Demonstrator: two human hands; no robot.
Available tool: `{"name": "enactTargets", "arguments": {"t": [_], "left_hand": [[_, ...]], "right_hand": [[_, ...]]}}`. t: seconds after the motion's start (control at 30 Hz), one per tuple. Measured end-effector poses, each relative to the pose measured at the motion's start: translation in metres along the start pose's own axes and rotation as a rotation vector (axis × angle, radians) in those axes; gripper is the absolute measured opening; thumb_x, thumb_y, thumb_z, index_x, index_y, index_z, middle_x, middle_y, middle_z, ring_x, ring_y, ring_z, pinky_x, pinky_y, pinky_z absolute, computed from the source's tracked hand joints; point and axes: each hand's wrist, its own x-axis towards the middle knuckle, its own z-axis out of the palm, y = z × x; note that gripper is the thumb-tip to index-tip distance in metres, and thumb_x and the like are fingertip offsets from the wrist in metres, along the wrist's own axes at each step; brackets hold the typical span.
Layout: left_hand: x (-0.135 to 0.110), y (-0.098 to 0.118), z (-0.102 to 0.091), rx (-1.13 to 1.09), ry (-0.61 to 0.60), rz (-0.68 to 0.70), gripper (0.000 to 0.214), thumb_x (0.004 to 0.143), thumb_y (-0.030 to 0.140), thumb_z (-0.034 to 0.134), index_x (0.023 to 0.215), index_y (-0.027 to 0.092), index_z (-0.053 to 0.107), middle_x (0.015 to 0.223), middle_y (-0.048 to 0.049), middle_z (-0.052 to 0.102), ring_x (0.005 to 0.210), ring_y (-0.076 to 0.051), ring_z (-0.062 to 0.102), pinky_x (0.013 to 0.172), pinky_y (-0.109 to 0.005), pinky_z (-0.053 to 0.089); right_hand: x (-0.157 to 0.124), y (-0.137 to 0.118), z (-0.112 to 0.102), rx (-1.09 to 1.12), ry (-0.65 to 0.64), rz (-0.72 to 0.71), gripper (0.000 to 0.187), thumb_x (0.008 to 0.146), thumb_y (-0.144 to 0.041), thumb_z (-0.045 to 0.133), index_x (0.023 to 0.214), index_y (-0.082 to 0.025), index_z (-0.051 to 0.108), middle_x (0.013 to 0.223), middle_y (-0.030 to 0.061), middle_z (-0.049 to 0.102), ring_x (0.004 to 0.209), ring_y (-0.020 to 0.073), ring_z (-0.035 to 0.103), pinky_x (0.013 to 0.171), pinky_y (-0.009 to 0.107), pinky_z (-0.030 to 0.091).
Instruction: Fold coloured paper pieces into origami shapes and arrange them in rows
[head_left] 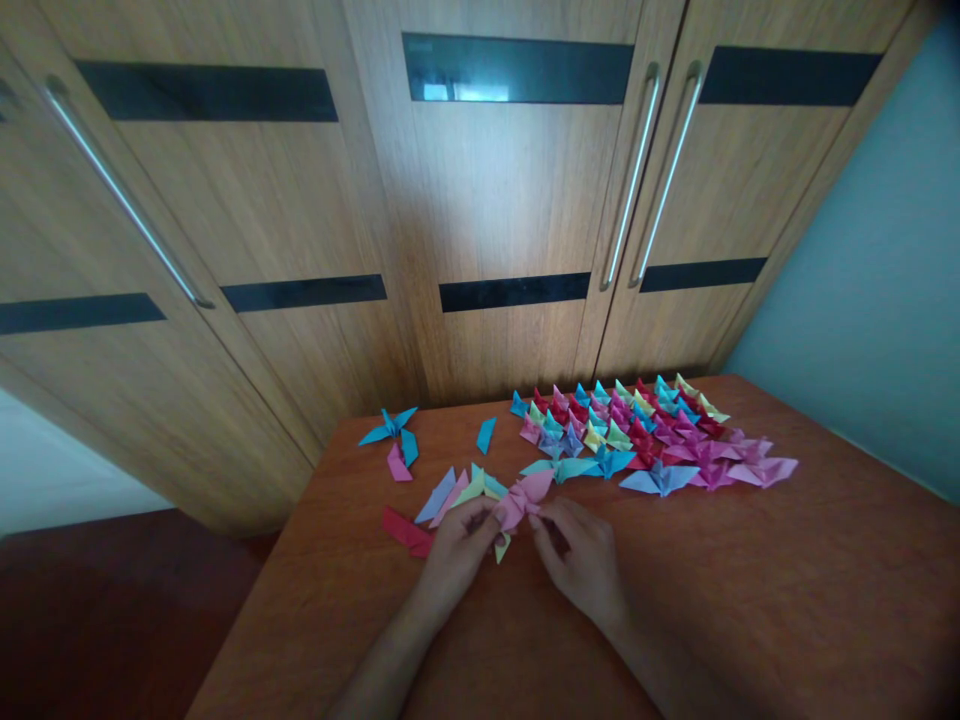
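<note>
Between my two hands is a pink origami crane (523,497), held above the table with a wing pointing up and to the right. My left hand (463,540) pinches its left side between thumb and fingers. The fingertips of my right hand (581,553) are closed on its lower right edge. Just behind my left hand lie folded papers: a lavender piece (436,495), a pale green piece (477,486) and a red piece (406,531). My left hand partly hides them.
Rows of colourful folded cranes (622,425) stand at the table's back right. A blue crane (389,427), a pink folded piece (398,463) and a blue folded piece (486,435) lie farther left. Wooden cabinet doors (502,190) rise behind the brown table (750,580).
</note>
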Motion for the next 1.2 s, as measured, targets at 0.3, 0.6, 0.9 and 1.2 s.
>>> {"name": "enactTargets", "arguments": {"t": [0.3,0.6,0.9,1.2], "left_hand": [[-0.001,-0.002,0.000,0.106,-0.032,0.045,0.032,0.082,0.044,0.055,0.071,0.015,0.062,0.064,-0.0004,0.060,0.059,-0.014,0.052,0.056,-0.022,0.038],[-0.002,-0.004,0.000,0.162,-0.074,0.117,0.031,0.086,0.040,0.050,0.070,0.015,0.061,0.064,0.0001,0.060,0.059,-0.013,0.052,0.057,-0.022,0.039],[-0.004,0.004,0.004,0.087,-0.088,0.059,0.031,0.083,0.042,0.051,0.073,0.014,0.062,0.066,-0.0028,0.064,0.058,-0.013,0.053,0.056,-0.023,0.039],[-0.004,-0.001,0.007,0.066,-0.101,0.069,0.030,0.084,0.040,0.051,0.076,0.013,0.062,0.066,-0.0037,0.063,0.059,-0.013,0.053,0.056,-0.023,0.040]], "right_hand": [[0.004,-0.004,-0.008,-0.321,-0.039,-0.113,0.015,0.088,-0.023,0.048,0.083,-0.022,0.062,0.078,0.0057,0.063,0.073,0.0182,0.056,0.067,0.029,0.036],[0.000,-0.006,-0.008,-0.396,0.040,-0.239,0.016,0.086,-0.018,0.049,0.072,-0.019,0.056,0.068,0.0018,0.058,0.064,0.0135,0.052,0.062,0.024,0.035],[-0.014,0.011,-0.041,-0.673,0.107,-0.225,0.020,0.087,-0.022,0.050,0.069,-0.018,0.059,0.064,0.0012,0.059,0.060,0.0129,0.053,0.060,0.024,0.032],[-0.020,0.061,-0.086,-0.996,0.105,-0.026,0.024,0.089,-0.032,0.046,0.078,-0.021,0.064,0.074,0.0011,0.067,0.061,0.0135,0.058,0.053,0.024,0.028]]}}
